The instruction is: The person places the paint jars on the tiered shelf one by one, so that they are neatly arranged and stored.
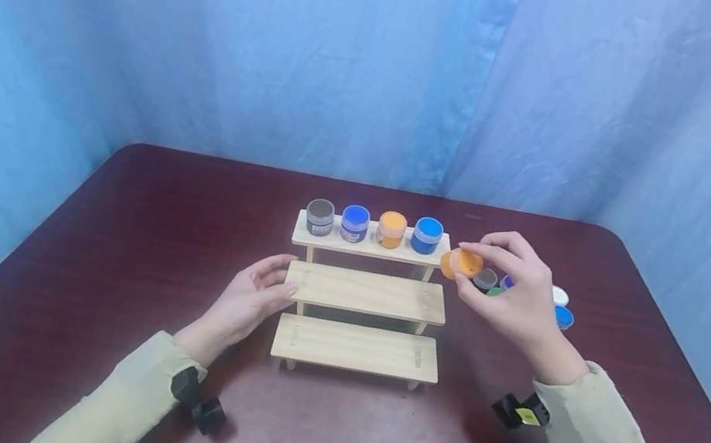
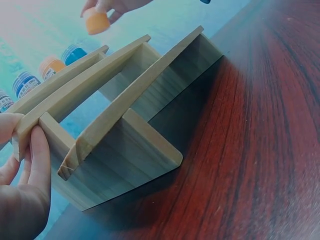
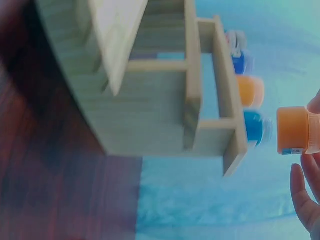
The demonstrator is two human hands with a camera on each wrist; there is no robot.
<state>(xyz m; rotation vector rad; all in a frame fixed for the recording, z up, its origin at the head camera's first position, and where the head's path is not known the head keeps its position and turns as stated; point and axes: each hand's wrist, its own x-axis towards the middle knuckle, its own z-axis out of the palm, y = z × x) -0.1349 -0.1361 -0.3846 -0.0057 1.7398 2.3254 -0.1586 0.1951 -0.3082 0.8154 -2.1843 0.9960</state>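
Note:
A three-step wooden display rack (image 1: 366, 291) stands on the table. My left hand (image 1: 249, 302) grips the left end of its middle shelf, thumb above and fingers below in the left wrist view. Up off the table, my right hand (image 1: 516, 291) pinches an orange paint jar (image 1: 458, 262) just right of the top shelf. Along that shelf stand a dark grey-brown jar (image 1: 320, 217), a deep blue jar (image 1: 355, 223), another orange jar (image 1: 392, 229) and a lighter blue jar (image 1: 427, 235). The middle and bottom shelves hold no jars.
Behind and below my right hand sit several more jars, partly hidden, among them a white-topped jar (image 1: 559, 296), a blue jar (image 1: 563, 317) and a dark jar (image 1: 485, 278). Blue curtains (image 1: 327, 52) hang around the dark red table (image 1: 148, 234).

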